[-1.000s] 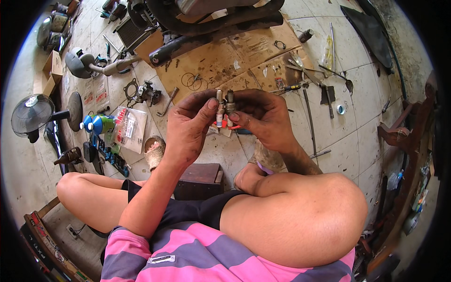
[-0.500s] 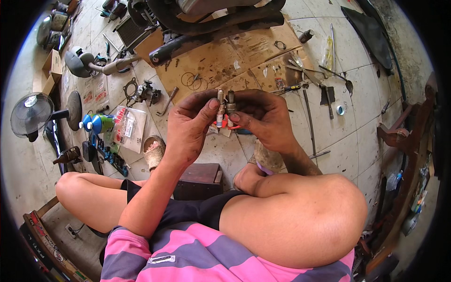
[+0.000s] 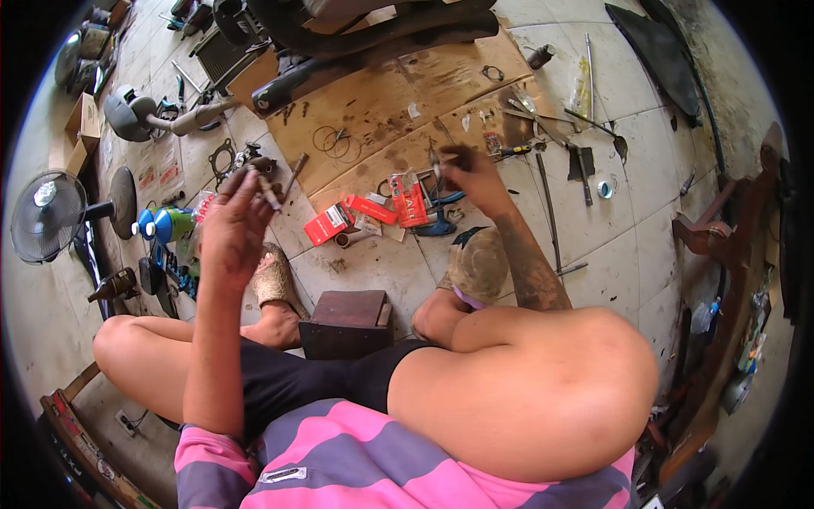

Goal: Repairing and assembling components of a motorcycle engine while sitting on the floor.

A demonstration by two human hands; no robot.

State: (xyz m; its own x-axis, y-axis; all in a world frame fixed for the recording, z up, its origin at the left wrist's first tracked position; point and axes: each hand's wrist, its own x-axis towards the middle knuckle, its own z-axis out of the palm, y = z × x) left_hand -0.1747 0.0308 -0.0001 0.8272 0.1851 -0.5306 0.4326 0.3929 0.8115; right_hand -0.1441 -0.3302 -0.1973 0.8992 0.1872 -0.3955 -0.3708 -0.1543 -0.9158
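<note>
My left hand (image 3: 229,225) is raised at the left with its fingers closed on a spark plug (image 3: 271,193), which is tilted and slightly blurred; it has a pale body. Out over the front of the cardboard, my right hand (image 3: 479,180) has its fingers bent and smeared by motion, so whether a second plug is in them cannot be made out. Beside its fingertips lie pliers with blue handles (image 3: 437,228). Red-and-white opened small boxes (image 3: 329,223) and a red packet (image 3: 409,200) lie on the floor between my hands.
A stained cardboard sheet (image 3: 373,110) lies ahead under a dark tubular machine part (image 3: 373,64). Steel tools and rods (image 3: 547,199) are scattered at the right. A fan (image 3: 49,216) and blue-capped bottles (image 3: 170,223) stand left. A wooden box (image 3: 348,325) sits between my feet.
My hands, which held two spark plugs side by side, have parted. The left moved left with the paler plug; the right moved right and slightly forward. The red boxes between them are now uncovered.
</note>
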